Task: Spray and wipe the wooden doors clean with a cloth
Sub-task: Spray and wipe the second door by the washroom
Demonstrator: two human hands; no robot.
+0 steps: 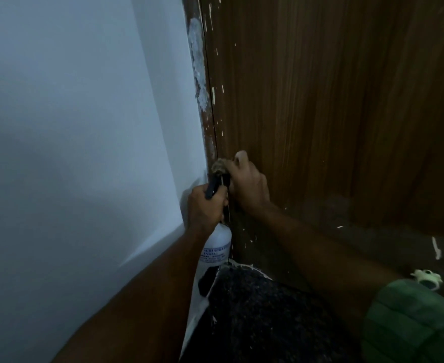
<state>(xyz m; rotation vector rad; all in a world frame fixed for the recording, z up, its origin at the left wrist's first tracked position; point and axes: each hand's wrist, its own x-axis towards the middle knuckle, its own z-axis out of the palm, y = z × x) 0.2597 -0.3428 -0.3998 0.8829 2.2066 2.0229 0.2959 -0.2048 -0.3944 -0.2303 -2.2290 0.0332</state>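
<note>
Wooden door: low section at frame edge, both hands engaged.

The wooden door (pixel 320 100), brown with vertical grain, carries white paint flecks along its edge. The right hand (pixel 247 184) has its fingers curled around a crumpled cloth (pixel 219 165), pressing it to the door. Just beside it, to its left, the left hand (pixel 205 205) grips the neck of a white spray bottle (pixel 217 247). A pale wall (pixel 71 127) stands left of both hands; dark speckled floor (pixel 255 310) lies below them.

Dark speckled floor (pixel 255 310) carries a pale scrap (pixel 427 277) near the door.
</note>
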